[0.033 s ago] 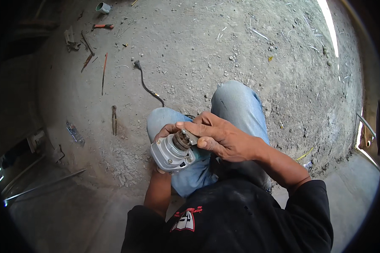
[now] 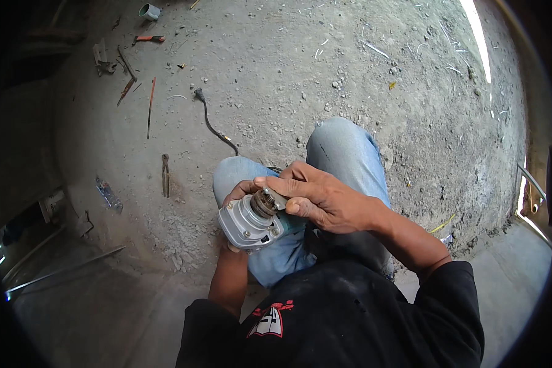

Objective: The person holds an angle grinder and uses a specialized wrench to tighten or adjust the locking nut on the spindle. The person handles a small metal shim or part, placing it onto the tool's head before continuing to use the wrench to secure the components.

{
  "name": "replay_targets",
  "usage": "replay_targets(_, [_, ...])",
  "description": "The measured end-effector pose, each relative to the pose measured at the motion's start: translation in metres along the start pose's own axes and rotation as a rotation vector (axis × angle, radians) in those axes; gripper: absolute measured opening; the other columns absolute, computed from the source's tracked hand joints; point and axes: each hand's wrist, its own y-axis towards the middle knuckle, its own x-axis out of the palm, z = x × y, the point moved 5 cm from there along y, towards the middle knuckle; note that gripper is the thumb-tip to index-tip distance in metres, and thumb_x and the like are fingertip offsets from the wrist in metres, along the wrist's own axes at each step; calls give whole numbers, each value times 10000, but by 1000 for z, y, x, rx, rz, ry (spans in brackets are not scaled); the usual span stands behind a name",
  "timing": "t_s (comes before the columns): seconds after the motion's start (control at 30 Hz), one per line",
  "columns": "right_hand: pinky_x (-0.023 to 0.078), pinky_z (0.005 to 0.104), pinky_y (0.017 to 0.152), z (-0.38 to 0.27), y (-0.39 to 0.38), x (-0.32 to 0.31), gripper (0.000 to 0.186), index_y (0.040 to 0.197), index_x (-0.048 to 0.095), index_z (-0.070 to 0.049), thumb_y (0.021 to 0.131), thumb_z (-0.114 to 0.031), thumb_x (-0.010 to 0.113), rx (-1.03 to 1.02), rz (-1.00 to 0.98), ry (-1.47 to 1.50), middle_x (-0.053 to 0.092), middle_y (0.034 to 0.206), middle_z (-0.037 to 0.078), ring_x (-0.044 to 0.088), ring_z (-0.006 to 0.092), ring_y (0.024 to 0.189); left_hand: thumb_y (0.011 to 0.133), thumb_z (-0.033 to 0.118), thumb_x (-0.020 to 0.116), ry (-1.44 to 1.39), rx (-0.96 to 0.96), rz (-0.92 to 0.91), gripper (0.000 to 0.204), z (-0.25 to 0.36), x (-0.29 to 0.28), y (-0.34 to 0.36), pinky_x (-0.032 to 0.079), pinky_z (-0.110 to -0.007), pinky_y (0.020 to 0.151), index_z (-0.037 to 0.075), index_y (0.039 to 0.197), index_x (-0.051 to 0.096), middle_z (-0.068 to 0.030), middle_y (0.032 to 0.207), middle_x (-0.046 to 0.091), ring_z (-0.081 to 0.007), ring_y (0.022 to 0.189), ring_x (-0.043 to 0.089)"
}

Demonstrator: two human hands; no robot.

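Observation:
An angle grinder [image 2: 238, 228] with a silver gear head rests over my lap, its spindle side turned up. My left hand [image 2: 239, 191] is wrapped around it from the far side and below; most of that hand is hidden behind the tool. On the spindle sits a brown, worn round flange [image 2: 263, 205]. Beside it, my right hand [image 2: 328, 199] pinches a small flat grey metal piece [image 2: 278, 199] between thumb and fingers, against the flange. Whether that piece is a spanner or part of the grinder I cannot tell.
A black cord with a plug [image 2: 207, 118] lies on the dusty ground beyond my knees. To the left are pincers [image 2: 165, 175], a crushed plastic bottle [image 2: 109, 195], a thin orange rod [image 2: 151, 107] and an orange-and-black tool [image 2: 149, 39]. A pale cup [image 2: 149, 11] lies farther off.

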Motion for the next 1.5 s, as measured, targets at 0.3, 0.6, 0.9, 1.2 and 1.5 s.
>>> replay_targets(0.3, [406, 391, 989, 7, 15, -9, 507, 1431, 518, -137, 981, -361, 584, -101, -18, 57, 532, 1176, 167, 514, 303, 1110, 886, 121, 715, -76, 11, -108, 291, -6, -6, 0, 596, -350, 866, -42, 1076, 567, -180, 1067, 676, -215, 960, 695])
replay_targets(0.6, [398, 388, 1087, 31, 16, -8, 883, 1481, 352, 45, 870, -482, 712, 150, -56, 484, 454, 1447, 234, 511, 320, 1280, 927, 38, 628, -107, 61, -296, 173, 5, 14, 3, 612, -354, 803, -41, 1058, 547, -140, 969, 632, -217, 914, 687])
replay_targets(0.9, [417, 357, 1026, 32, 18, -13, 667, 1390, 467, 87, 885, -278, 704, 665, 49, 884, 574, 1321, 141, 562, 213, 1174, 551, 416, 957, -12, 183, -328, 867, 12, 55, -4, 534, -357, 915, -4, 1149, 490, -135, 1097, 629, -208, 1015, 638])
replay_targets(1.2, [492, 348, 988, 9, 4, -16, 604, 1455, 337, 103, 908, -30, 557, 847, -58, 359, 539, 1352, 300, 604, 305, 1171, 502, 354, 960, 199, 277, -427, 793, -6, 93, -23, 516, -342, 897, -9, 1090, 571, -127, 1042, 664, -206, 959, 664])
replay_targets(1.5, [557, 372, 800, -9, -2, -16, 598, 1371, 407, 158, 831, -53, 554, 904, -34, 97, 623, 1187, 322, 669, 323, 1044, 543, 421, 930, 517, 466, -458, 818, -6, 115, -27, 490, -392, 944, 31, 1176, 589, -142, 1145, 640, -288, 1065, 632])
